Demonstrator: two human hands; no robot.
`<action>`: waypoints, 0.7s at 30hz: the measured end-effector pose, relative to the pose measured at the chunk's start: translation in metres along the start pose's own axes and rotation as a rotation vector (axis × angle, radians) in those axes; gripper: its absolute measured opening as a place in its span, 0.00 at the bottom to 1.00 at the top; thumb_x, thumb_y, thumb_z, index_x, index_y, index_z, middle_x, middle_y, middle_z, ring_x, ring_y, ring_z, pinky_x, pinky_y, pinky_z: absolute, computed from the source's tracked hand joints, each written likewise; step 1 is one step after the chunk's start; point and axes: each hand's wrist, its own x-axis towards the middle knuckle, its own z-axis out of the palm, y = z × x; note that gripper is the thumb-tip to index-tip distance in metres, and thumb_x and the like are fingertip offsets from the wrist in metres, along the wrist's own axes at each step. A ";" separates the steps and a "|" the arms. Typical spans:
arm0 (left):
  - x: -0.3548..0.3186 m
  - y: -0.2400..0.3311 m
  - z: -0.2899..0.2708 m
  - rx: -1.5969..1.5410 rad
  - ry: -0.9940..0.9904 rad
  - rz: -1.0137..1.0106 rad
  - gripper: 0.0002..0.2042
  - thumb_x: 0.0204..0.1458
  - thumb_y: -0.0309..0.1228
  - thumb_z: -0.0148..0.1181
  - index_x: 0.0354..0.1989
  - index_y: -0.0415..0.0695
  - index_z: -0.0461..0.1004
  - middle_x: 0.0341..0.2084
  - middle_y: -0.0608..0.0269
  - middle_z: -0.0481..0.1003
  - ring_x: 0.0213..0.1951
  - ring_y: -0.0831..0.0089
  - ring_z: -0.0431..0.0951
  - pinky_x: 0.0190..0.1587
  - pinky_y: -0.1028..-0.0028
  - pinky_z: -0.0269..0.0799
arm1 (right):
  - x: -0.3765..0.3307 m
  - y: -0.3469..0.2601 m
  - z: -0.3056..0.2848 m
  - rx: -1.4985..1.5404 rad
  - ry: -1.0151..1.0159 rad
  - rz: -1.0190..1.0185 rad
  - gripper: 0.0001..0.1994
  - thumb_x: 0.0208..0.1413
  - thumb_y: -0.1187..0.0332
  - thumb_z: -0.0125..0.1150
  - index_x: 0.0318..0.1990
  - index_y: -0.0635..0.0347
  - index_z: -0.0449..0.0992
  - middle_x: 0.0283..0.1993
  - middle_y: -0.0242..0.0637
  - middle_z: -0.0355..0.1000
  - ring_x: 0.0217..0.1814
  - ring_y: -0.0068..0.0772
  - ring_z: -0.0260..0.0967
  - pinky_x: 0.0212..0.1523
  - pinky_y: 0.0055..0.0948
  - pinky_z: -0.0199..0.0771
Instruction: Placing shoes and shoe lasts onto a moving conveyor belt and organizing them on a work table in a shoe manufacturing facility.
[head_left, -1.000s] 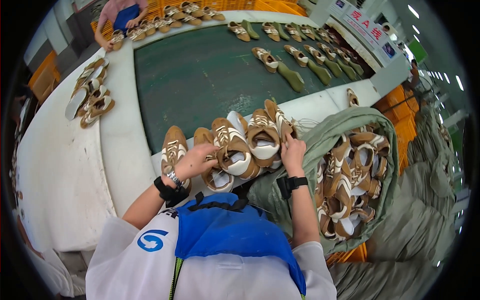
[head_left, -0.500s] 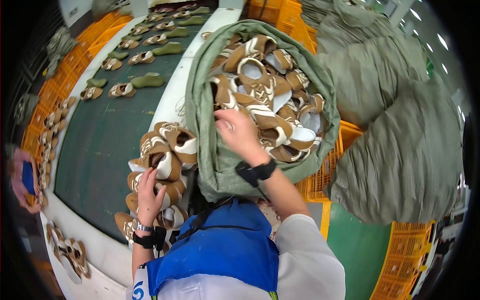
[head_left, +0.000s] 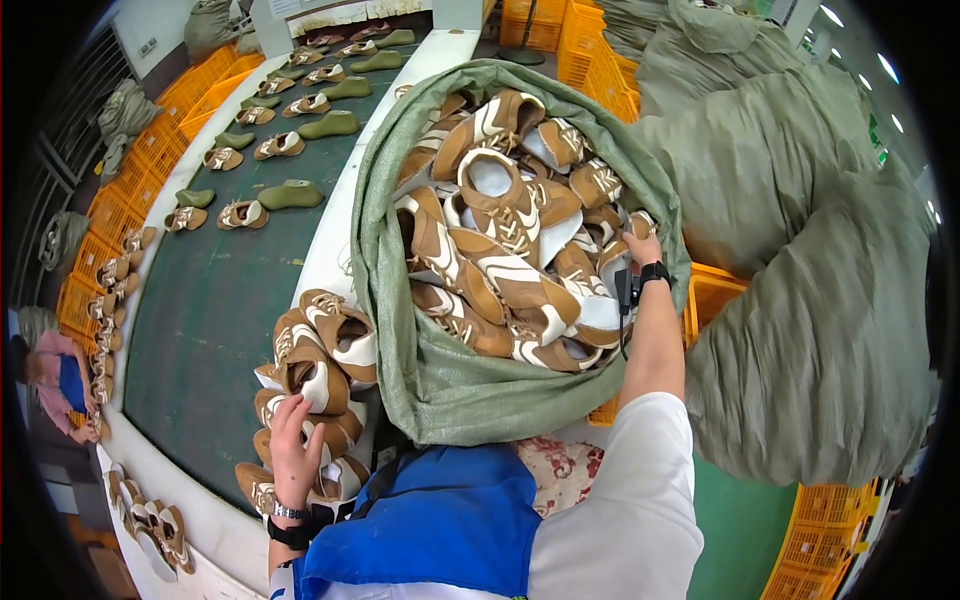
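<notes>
**Shoe uppers in the sack and on the belt's edge**

Shoe uppers [head_left: 500,240], brown with white trim and laces, fill the open green woven sack [head_left: 440,390] at the middle of the head view. They lie jumbled at all angles, packed up to the sack's rolled-down rim. The right hand [head_left: 640,245] reaches into the sack at its far right side, against the inner wall, with the fingers down among the uppers. The fingers are mostly hidden by the shoes, so I cannot tell how far the hand is closed or whether it grips one. A black band sits on that wrist.

A second stack of brown uppers [head_left: 320,350] rests just left of the sack, on the white rim [head_left: 330,250] of the conveyor. The left hand [head_left: 293,445] lies flat on the near end of this stack, fingers spread and lightly curved over the top of an upper; it presses on it rather than clasping it. This wrist also wears a watch and a black band.

The dark green belt [head_left: 210,320] stretches away to the upper left, carrying well-spaced pairs of uppers and green shoe lasts [head_left: 290,193]. Orange crates [head_left: 150,150] line the belt's far side. More stuffed green sacks [head_left: 800,300] stand to the right of the open one, touching it. At the left edge another person in pink and blue [head_left: 55,370] stands beside the belt.
</notes>
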 end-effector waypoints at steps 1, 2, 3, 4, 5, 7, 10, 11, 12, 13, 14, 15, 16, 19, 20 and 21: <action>0.000 0.001 -0.001 0.002 0.018 0.000 0.16 0.41 0.22 0.57 0.41 0.36 0.68 0.44 0.50 0.67 0.48 0.54 0.66 0.51 0.65 0.61 | 0.001 0.000 0.003 -0.002 -0.088 0.029 0.35 0.39 0.55 0.59 0.55 0.67 0.59 0.51 0.56 0.64 0.53 0.52 0.62 0.53 0.39 0.62; 0.001 0.002 -0.002 0.000 0.034 0.002 0.15 0.41 0.21 0.57 0.41 0.36 0.68 0.44 0.50 0.68 0.48 0.54 0.67 0.51 0.65 0.61 | 0.003 -0.001 0.006 -0.101 0.096 0.016 0.27 0.42 0.61 0.54 0.50 0.68 0.64 0.47 0.56 0.67 0.50 0.54 0.64 0.51 0.40 0.63; 0.000 0.002 -0.002 0.004 0.030 -0.005 0.15 0.41 0.21 0.57 0.41 0.36 0.68 0.44 0.50 0.68 0.48 0.54 0.67 0.51 0.65 0.61 | 0.003 -0.004 0.000 -0.070 0.156 -0.007 0.21 0.43 0.65 0.50 0.45 0.68 0.68 0.44 0.57 0.68 0.48 0.55 0.65 0.49 0.42 0.64; 0.002 0.002 -0.003 0.004 0.044 0.010 0.15 0.42 0.22 0.56 0.41 0.36 0.69 0.44 0.49 0.69 0.48 0.54 0.67 0.51 0.65 0.62 | 0.007 -0.003 -0.014 -0.077 0.204 -0.016 0.18 0.43 0.66 0.49 0.43 0.65 0.70 0.42 0.56 0.69 0.45 0.56 0.66 0.47 0.44 0.65; 0.002 0.000 -0.004 0.013 0.058 0.009 0.14 0.42 0.22 0.55 0.41 0.36 0.70 0.43 0.49 0.69 0.48 0.55 0.68 0.51 0.66 0.62 | -0.001 -0.016 -0.027 -0.069 0.253 -0.101 0.17 0.45 0.67 0.48 0.43 0.62 0.71 0.40 0.56 0.69 0.44 0.56 0.67 0.46 0.45 0.66; 0.003 -0.001 -0.007 0.004 0.048 0.011 0.14 0.43 0.22 0.55 0.41 0.37 0.70 0.43 0.49 0.70 0.48 0.55 0.68 0.51 0.66 0.62 | -0.015 -0.033 -0.071 -0.216 0.400 -0.317 0.15 0.48 0.66 0.48 0.44 0.57 0.71 0.36 0.53 0.71 0.40 0.56 0.68 0.42 0.46 0.68; 0.002 -0.004 -0.010 -0.034 0.096 0.040 0.13 0.42 0.21 0.56 0.39 0.36 0.70 0.41 0.50 0.70 0.46 0.55 0.69 0.50 0.65 0.63 | -0.074 -0.079 -0.138 -0.235 0.481 -0.448 0.15 0.52 0.59 0.49 0.45 0.53 0.70 0.32 0.53 0.71 0.37 0.56 0.68 0.36 0.46 0.68; 0.004 -0.003 -0.011 -0.041 0.096 0.042 0.13 0.42 0.21 0.56 0.39 0.36 0.70 0.41 0.50 0.70 0.46 0.55 0.69 0.50 0.65 0.63 | -0.091 -0.084 -0.158 -0.138 0.504 -0.490 0.16 0.53 0.58 0.49 0.46 0.54 0.70 0.31 0.52 0.71 0.36 0.54 0.69 0.36 0.45 0.68; 0.005 0.001 -0.013 -0.034 0.093 0.076 0.13 0.42 0.22 0.56 0.39 0.36 0.70 0.41 0.50 0.70 0.46 0.55 0.69 0.50 0.65 0.63 | -0.104 -0.088 -0.171 0.026 0.490 -0.505 0.17 0.52 0.57 0.50 0.46 0.55 0.70 0.31 0.52 0.71 0.35 0.52 0.70 0.36 0.42 0.68; 0.008 0.005 -0.013 -0.029 0.093 0.111 0.13 0.42 0.22 0.56 0.40 0.37 0.70 0.42 0.51 0.70 0.47 0.55 0.69 0.50 0.65 0.63 | -0.113 -0.090 -0.181 0.139 0.500 -0.564 0.17 0.54 0.58 0.49 0.44 0.61 0.70 0.29 0.47 0.72 0.29 0.44 0.72 0.30 0.34 0.69; 0.012 0.009 -0.012 -0.088 0.089 0.123 0.15 0.42 0.22 0.57 0.41 0.38 0.70 0.42 0.51 0.70 0.47 0.56 0.68 0.50 0.66 0.63 | -0.128 -0.092 -0.192 0.328 0.380 -0.527 0.17 0.55 0.58 0.48 0.42 0.63 0.70 0.27 0.42 0.72 0.25 0.36 0.70 0.26 0.28 0.67; 0.016 0.014 -0.012 -0.153 0.086 0.141 0.16 0.43 0.22 0.58 0.43 0.38 0.69 0.43 0.52 0.70 0.48 0.56 0.68 0.51 0.66 0.63 | -0.153 -0.103 -0.202 0.515 0.247 -0.487 0.17 0.57 0.58 0.46 0.39 0.65 0.70 0.25 0.36 0.71 0.22 0.28 0.68 0.22 0.22 0.66; 0.020 0.019 -0.011 -0.219 0.086 0.136 0.15 0.45 0.22 0.55 0.44 0.38 0.69 0.44 0.54 0.70 0.49 0.60 0.69 0.51 0.69 0.62 | -0.172 -0.110 -0.206 0.666 0.119 -0.476 0.17 0.58 0.57 0.45 0.38 0.65 0.69 0.24 0.32 0.69 0.20 0.22 0.64 0.20 0.18 0.63; 0.033 0.022 -0.005 -0.725 -0.067 -0.004 0.21 0.51 0.27 0.50 0.55 0.39 0.59 0.49 0.58 0.67 0.52 0.69 0.65 0.54 0.70 0.59 | -0.215 -0.127 -0.191 0.901 -0.200 -0.345 0.16 0.59 0.59 0.44 0.38 0.65 0.68 0.28 0.31 0.68 0.23 0.18 0.63 0.22 0.16 0.63; 0.035 0.024 -0.005 -0.953 -0.119 -0.024 0.23 0.53 0.32 0.49 0.58 0.42 0.56 0.51 0.59 0.65 0.54 0.70 0.63 0.55 0.70 0.58 | -0.231 -0.142 -0.175 1.011 -0.274 -0.350 0.16 0.59 0.59 0.43 0.40 0.66 0.68 0.31 0.33 0.69 0.28 0.19 0.64 0.28 0.18 0.65; 0.034 0.030 -0.010 -1.115 -0.177 -0.107 0.24 0.55 0.38 0.48 0.59 0.44 0.54 0.51 0.59 0.64 0.54 0.71 0.62 0.56 0.69 0.58 | -0.248 -0.155 -0.158 1.119 -0.354 -0.349 0.16 0.60 0.60 0.42 0.41 0.66 0.68 0.35 0.34 0.69 0.33 0.21 0.65 0.33 0.20 0.67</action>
